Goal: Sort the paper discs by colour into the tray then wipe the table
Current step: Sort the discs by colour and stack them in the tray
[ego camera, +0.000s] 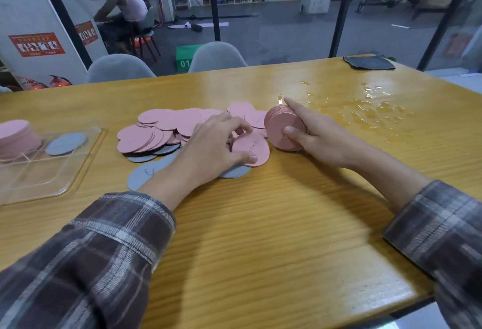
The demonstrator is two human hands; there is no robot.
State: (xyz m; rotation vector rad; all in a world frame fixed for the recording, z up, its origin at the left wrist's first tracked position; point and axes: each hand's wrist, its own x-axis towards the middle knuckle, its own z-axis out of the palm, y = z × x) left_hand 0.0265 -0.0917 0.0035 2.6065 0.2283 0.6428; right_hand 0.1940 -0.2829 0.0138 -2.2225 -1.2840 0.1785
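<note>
Pink discs [15, 135] and one grey disc [66, 143] are lying in the clear tray [39, 178] at left. At centre, the left hand [214, 146] is pinching a pink disc [254, 147] atop the loose pile [156, 131] on the worktop [260, 224]. The right hand [320, 140] is gripping an upright pink stack [281, 126] beside spilled water [370, 112], with a grey cloth [369, 62] lying beyond.

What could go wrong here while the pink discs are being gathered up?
1. The puddle lies close behind the stack in the right hand; paper could get wet.
2. That stack stands on edge and might topple.
3. Under the pink heap lie grey discs; the left hand might lift one too.
</note>
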